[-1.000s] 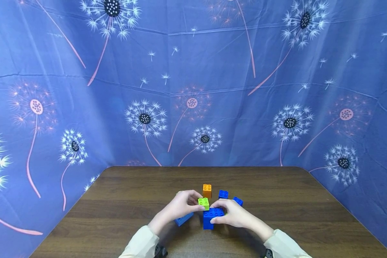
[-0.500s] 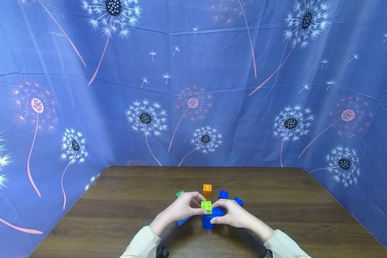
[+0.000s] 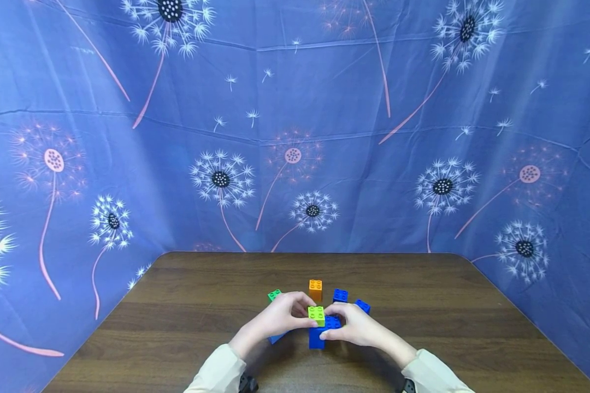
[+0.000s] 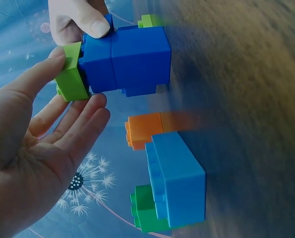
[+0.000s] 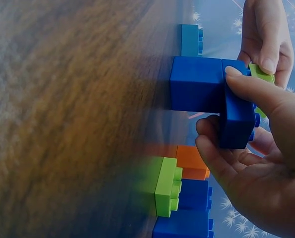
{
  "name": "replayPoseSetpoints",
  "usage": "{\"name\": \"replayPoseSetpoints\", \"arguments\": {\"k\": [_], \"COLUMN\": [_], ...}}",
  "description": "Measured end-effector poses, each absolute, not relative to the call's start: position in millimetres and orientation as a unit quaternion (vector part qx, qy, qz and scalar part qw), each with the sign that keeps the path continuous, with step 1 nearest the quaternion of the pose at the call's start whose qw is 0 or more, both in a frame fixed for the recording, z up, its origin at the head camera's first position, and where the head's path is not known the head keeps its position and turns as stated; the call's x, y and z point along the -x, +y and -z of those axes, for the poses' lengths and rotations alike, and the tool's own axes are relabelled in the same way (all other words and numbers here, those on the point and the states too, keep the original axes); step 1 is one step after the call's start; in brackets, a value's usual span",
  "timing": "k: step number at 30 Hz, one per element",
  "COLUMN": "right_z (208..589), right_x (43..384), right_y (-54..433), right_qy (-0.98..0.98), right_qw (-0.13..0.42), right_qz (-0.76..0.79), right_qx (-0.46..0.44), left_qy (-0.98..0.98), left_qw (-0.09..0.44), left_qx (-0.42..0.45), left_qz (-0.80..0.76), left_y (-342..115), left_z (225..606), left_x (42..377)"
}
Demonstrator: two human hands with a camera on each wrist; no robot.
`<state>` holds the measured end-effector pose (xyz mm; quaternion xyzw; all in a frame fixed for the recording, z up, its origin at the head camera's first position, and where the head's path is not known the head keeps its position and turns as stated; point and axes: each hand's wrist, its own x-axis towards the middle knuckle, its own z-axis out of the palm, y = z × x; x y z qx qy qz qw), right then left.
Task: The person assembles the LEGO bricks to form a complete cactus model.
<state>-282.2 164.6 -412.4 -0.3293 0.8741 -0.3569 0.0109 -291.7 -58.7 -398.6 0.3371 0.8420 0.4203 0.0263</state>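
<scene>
My left hand (image 3: 285, 315) pinches a small lime green building brick (image 3: 317, 316) between thumb and fingers. The lime brick sits on the left end of a long blue brick (image 5: 237, 119), with a thin dark gap under it in the left wrist view. That blue brick rests across a taller blue block (image 3: 317, 339) standing on the table, and its right end overhangs. My right hand (image 3: 356, 326) grips the overhanging end, thumb on the near side and fingers on the far side.
Behind the hands stand an orange brick (image 3: 316, 289) and two blue bricks (image 3: 341, 295). A light blue brick (image 4: 182, 178) and a green brick (image 4: 150, 208) are at the left, partly behind my left hand. Another lime brick (image 5: 166, 188) lies low on the wooden table (image 3: 201, 289).
My left hand has moved the lime brick right and slightly nearer, onto the left end of the long blue brick. The green brick has come into view. My right hand has stayed in place.
</scene>
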Motion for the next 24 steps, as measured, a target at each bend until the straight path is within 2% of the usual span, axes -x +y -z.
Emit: {"name": "replayPoseSetpoints", "arguments": {"k": [24], "right_z": [410.8], "right_x": [283.3], "right_y": [163.9], "right_qy": [0.878], "right_qw": [0.027], "right_qz": [0.356], "right_qx": [0.319], "left_qy": [0.832], "left_qw": [0.037], "left_qx": [-0.356], "left_qz": [-0.425], "left_y": [-57.9], "left_z": [399.1], "left_x": [292.5]}}
